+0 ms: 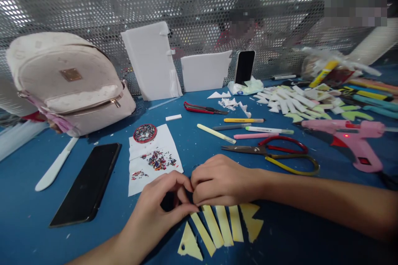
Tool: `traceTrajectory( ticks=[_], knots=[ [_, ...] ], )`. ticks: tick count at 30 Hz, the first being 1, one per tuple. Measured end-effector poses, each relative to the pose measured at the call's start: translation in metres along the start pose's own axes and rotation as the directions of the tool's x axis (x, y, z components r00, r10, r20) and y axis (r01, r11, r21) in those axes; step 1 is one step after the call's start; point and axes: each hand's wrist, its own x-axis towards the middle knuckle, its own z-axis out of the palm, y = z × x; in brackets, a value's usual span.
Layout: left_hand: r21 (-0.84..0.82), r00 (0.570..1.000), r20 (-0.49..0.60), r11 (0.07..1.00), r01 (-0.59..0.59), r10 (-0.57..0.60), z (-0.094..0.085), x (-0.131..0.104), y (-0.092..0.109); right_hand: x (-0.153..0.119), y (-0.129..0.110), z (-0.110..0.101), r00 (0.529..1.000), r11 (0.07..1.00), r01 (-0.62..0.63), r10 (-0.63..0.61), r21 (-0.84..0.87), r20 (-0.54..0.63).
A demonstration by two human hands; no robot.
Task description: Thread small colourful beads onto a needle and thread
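Yellow strips [224, 225] are lying flat in front of me on my side of the blue counter [18, 182], well away from its back edge. A pointy piece with a little hole [190, 242] is sitting at their left, and a jagged yellow piece [251, 225] is sitting at their right. The left-most strip [203, 234] is slanting: its top end is pointing up at my fingers, and its bottom end is coming toward me and a bit to the right. My left hand [152, 211] is nearer to that top end, with its thumb just beside it. That grip is curling round, but my fingers are hiding the tips, so I can't tell if it is holding anything. My right hand [224, 180] is bending its fingers close by, above the strips, and I can't tell about that grip either. White paper [171, 140] with shiny bits [158, 160] is lying past my left hand, and scissors [245, 149] are resting past my right.
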Motion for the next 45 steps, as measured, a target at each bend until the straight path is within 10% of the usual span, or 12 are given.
traceTrajectory(
  ticks=[9, 28, 37, 41, 45],
  knots=[
    [-0.003, 0.997, -0.064, 0.999, -0.043, 0.043, -0.004, -0.001, -0.001, 0.000, 0.005, -0.007, 0.985, 0.944, -0.144, 0.165, 0.296, -0.049],
    [-0.014, 0.994, -0.111, 1.000, -0.016, 0.014, -0.005, 0.001, 0.000, 0.000, 0.006, -0.004, 0.980, 0.959, -0.135, 0.167, 0.248, -0.110],
    [0.354, 0.863, 0.269, 0.789, -0.502, 0.428, -0.015, -0.005, -0.004, 0.004, 0.013, -0.009, 0.749, 0.669, -0.427, 0.639, 0.608, -0.177],
    [0.560, 0.959, -0.050, 0.803, -0.205, 0.280, -0.047, 0.016, -0.018, 0.004, 0.014, -0.009, 0.765, 0.665, -0.425, 0.626, 0.614, -0.148],
    [0.615, 0.985, -0.031, 0.780, -0.113, 0.167, -0.066, 0.032, -0.034, 0.004, 0.013, -0.009, 0.771, 0.671, -0.428, 0.620, 0.606, -0.142]
  ],
)
